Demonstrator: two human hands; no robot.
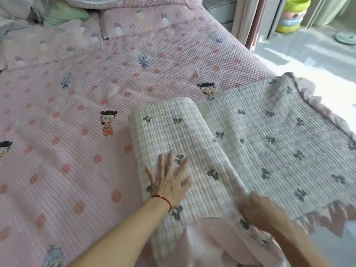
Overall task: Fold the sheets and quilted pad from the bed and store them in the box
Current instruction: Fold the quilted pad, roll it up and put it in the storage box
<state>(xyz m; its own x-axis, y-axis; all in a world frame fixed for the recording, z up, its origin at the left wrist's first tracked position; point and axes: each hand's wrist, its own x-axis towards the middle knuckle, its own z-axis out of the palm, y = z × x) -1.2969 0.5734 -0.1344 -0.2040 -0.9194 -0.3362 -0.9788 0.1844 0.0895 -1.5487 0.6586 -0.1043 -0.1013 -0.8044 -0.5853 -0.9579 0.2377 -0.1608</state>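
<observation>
A white quilted pad (260, 135) with grey bow prints and a pink ruffled edge lies at the bed's near right corner. Its left part is folded over into a thick roll. My left hand (168, 178) presses flat on that folded part, fingers spread. My right hand (258, 209) sits in the crease beside the fold, blurred, its fingers hidden in the fabric. Under the pad a pink waffle sheet (81, 112) with red dots and cartoon children covers the bed. No box is in view.
Pink pillows (134, 22) and rumpled bedding lie at the head of the bed. Pink curtains (248, 20) hang to the right of it. A striped yellow-green basket (292, 14) and a round white base (345, 37) stand on the sunlit floor.
</observation>
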